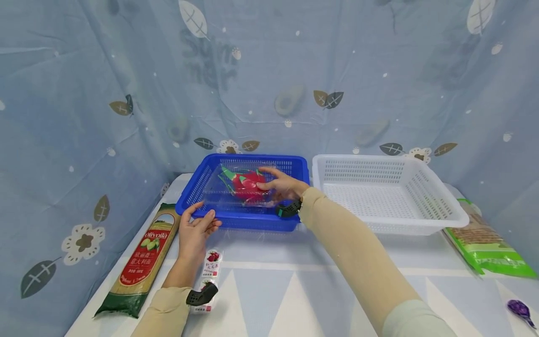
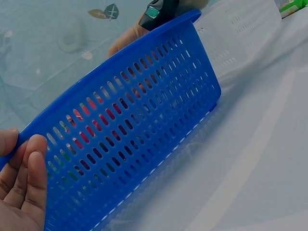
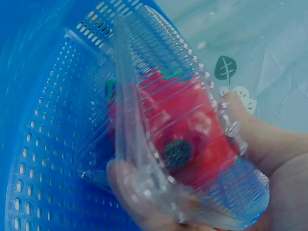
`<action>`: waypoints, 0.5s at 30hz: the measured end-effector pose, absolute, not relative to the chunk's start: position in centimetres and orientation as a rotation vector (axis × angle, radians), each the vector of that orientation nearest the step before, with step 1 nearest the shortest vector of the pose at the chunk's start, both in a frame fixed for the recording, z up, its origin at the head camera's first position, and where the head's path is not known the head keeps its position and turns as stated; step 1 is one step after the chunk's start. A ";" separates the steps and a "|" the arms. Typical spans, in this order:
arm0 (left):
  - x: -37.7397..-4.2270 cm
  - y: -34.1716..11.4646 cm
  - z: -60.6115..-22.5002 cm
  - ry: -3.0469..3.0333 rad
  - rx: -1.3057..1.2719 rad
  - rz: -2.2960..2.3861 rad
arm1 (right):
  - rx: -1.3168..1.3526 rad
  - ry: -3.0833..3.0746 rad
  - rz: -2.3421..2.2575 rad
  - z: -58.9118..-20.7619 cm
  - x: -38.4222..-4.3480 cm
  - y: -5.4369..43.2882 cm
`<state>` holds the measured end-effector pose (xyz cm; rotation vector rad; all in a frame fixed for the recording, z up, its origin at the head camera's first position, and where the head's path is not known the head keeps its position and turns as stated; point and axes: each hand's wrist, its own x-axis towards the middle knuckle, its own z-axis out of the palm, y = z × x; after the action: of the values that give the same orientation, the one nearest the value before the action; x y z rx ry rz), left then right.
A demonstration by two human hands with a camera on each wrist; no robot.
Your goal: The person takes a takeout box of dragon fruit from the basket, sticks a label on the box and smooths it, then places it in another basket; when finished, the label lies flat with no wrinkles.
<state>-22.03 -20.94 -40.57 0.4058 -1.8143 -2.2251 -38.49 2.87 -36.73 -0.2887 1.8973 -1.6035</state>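
Note:
My right hand (image 1: 284, 186) grips one end of a clear plastic clamshell box (image 3: 126, 62), thumb on one side and fingers on the other. Inside the box lies a red dragon fruit (image 1: 248, 185) with green scales. The box sits within the blue basket (image 1: 252, 221), tilted in the right wrist view. At the basket's front left corner, my left hand (image 1: 194, 234) pinches the rim, thumb above and fingers curled below, as the left wrist view shows. Through the slots of the basket wall (image 2: 144, 115), red and green patches show.
To the right stands a white basket (image 1: 421, 206), with a green-edged food bag (image 1: 484, 238) beside it. A spaghetti pack (image 1: 145, 255) lies at the left. Fruit stickers (image 1: 212, 263) lie beside my left forearm. A small purple wrapped thing (image 1: 519, 309) is at the near right.

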 end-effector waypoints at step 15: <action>-22.2 -20.9 -40.6 -1.763 0.406 -2.257 | -0.236 1.809 -1.769 -34.6 -37.4 4.4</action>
<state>-22.24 -20.94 -40.58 0.4061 -1.7630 -2.2573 -37.38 4.45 -34.63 -0.2359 1.8089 -1.7692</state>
